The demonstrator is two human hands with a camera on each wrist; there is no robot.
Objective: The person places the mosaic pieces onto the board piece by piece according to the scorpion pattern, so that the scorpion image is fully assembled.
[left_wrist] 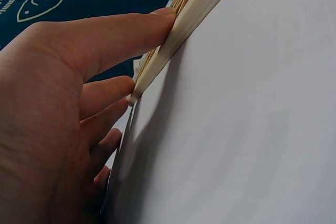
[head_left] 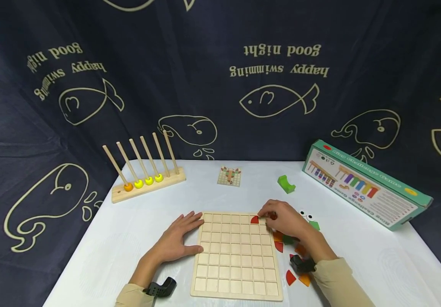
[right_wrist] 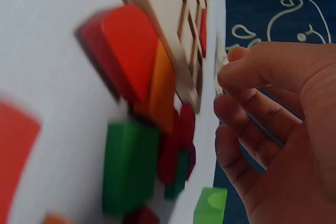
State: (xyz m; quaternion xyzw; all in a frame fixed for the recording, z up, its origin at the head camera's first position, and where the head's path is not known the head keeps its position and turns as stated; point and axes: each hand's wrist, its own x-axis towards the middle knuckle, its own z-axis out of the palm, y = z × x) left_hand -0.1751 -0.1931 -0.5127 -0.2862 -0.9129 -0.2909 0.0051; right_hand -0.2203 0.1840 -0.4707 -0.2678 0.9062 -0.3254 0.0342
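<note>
A square wooden grid board (head_left: 237,260) lies on the table. My left hand (head_left: 178,241) is at its left side, thumb and fingertips touching the edge with the fingers fairly straight. One red quarter-circle piece (head_left: 254,219) sits in a cell of the far row, near the right corner. Just beside that corner is my right hand (head_left: 285,217), its fingers loosely bent. In the right wrist view no piece shows between the thumb and fingers. Below this hand lie loose pieces, among them a red piece (right_wrist: 128,45), an orange piece (right_wrist: 161,90) and a green piece (right_wrist: 130,166).
Behind the board is a small pattern card (head_left: 229,176). A peg stand (head_left: 149,183) with orange and yellow rings stands at the back left. At the back right are a green arch-shaped block (head_left: 286,184) and a long game box (head_left: 366,183). Round eye pieces (head_left: 306,215) lie past the right hand.
</note>
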